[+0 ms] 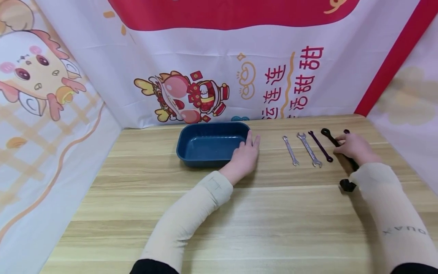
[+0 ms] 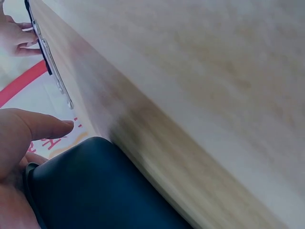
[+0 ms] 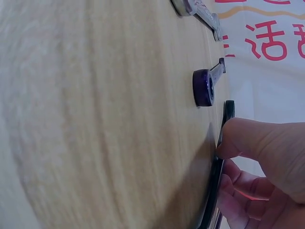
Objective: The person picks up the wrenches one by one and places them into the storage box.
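The left hand [image 1: 244, 155] lies with straight fingers against the right wall of the blue tray [image 1: 191, 133] on the wooden table [image 1: 219, 224]. The right hand [image 1: 354, 146] curls its fingers round the black wrench [image 1: 329, 136], which lies rightmost in the row, beside the purple wrench [image 1: 319, 145] and two silver wrenches [image 1: 309, 150].

So the black wrench [image 1: 337, 146] is long and lies flat on the table [image 1: 219, 213], far right of the row, ring end pointing away. The blue tray [image 1: 212, 144] sits open side up, left of the wrenches, looks empty.
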Tool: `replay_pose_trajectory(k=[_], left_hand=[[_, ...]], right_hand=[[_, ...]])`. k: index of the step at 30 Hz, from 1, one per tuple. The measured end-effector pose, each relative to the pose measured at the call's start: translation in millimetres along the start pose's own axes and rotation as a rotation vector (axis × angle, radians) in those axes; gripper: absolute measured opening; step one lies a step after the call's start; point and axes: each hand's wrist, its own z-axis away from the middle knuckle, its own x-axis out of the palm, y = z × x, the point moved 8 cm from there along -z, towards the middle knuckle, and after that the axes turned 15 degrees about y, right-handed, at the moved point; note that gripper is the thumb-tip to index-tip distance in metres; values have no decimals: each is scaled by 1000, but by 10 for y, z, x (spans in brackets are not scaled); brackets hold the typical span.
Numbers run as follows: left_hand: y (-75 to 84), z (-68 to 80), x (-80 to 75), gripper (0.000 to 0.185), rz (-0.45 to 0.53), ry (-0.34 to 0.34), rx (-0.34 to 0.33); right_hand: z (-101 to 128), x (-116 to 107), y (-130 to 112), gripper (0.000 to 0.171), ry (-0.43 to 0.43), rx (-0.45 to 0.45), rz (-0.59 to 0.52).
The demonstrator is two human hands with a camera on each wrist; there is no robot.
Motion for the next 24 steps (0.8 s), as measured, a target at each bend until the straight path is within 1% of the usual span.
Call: replay_pose_trajectory(k=[10,16,24], left_hand=[[30,1,-22,68,26,-2,-1],[32,-4,-38,72,25,-2,3],[-15,-23,-89,77,64,12,3]], right_hand=[[2,-13,17,55,-9,17,4],[-1,2,39,58,-15,28,1],[-12,10,34,56,-6,5,5]])
